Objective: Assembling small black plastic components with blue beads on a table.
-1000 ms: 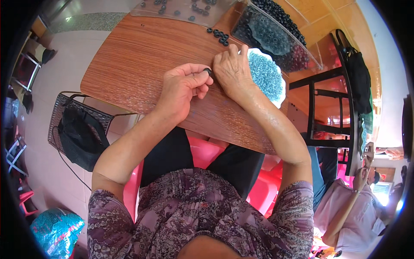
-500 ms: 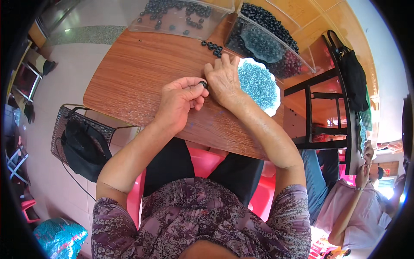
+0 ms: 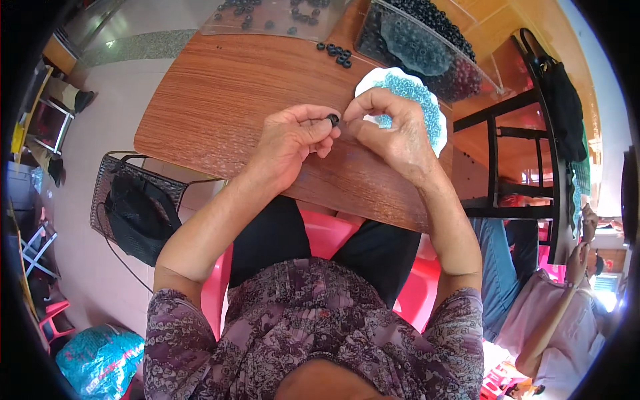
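Between the thumb and forefinger of my left hand point(image 3: 293, 141) is a small black ring-shaped piece point(image 3: 333, 120), its hole facing up and to the right. My right hand point(image 3: 395, 130) is just right of it, thumb and fingertips drawn together in a pinch close to the ring; whatever they hold is too small to make out. Under and behind the right hand lies a white scalloped plate point(image 3: 364, 84) heaped with tiny light-blue glittery bits point(image 3: 427, 100). Several more black ring-shaped pieces point(image 3: 339, 53) rest on the wooden table point(image 3: 213, 100) beyond my hands.
At the table's far edge stand a clear tub point(image 3: 273, 27) with scattered black pieces and a fuller clear bin point(image 3: 427, 50). A black bag sits in a wire-mesh basket point(image 3: 103, 183) at left. On the right are a black stool frame point(image 3: 493, 163) and another person's arm point(image 3: 553, 320).
My right hand has lifted off the table and moved right, turning from flat-knuckled to a pinch. My left hand still holds the black ring, tilted slightly differently. The view has shifted a little.
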A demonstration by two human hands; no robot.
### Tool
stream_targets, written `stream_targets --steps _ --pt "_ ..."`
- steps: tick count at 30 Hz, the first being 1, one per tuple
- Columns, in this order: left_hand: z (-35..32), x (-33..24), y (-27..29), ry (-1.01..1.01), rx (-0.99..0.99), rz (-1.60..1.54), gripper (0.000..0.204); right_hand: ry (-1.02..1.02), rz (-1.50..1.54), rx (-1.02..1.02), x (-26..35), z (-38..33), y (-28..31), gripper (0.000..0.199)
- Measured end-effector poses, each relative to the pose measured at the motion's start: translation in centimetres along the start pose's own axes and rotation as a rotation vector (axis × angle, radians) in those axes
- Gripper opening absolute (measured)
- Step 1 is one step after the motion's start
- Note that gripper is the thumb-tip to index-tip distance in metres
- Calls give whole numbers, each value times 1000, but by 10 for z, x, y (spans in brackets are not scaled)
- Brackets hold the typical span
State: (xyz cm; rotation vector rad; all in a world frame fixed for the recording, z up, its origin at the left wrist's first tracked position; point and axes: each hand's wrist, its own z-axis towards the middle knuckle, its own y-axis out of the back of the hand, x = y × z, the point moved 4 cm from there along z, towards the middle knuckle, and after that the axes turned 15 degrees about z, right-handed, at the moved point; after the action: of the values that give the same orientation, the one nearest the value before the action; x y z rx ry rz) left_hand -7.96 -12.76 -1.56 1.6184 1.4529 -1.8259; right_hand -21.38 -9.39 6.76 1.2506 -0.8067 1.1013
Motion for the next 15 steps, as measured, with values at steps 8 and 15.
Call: stream_targets --steps 8,15 --pt "-7 7 -3 -70 3 119 17 -95 82 47 -11 -11 -7 7" --pt "-8 8 -7 -72 -15 192 16 -149 208 99 -13 -16 -2 7"
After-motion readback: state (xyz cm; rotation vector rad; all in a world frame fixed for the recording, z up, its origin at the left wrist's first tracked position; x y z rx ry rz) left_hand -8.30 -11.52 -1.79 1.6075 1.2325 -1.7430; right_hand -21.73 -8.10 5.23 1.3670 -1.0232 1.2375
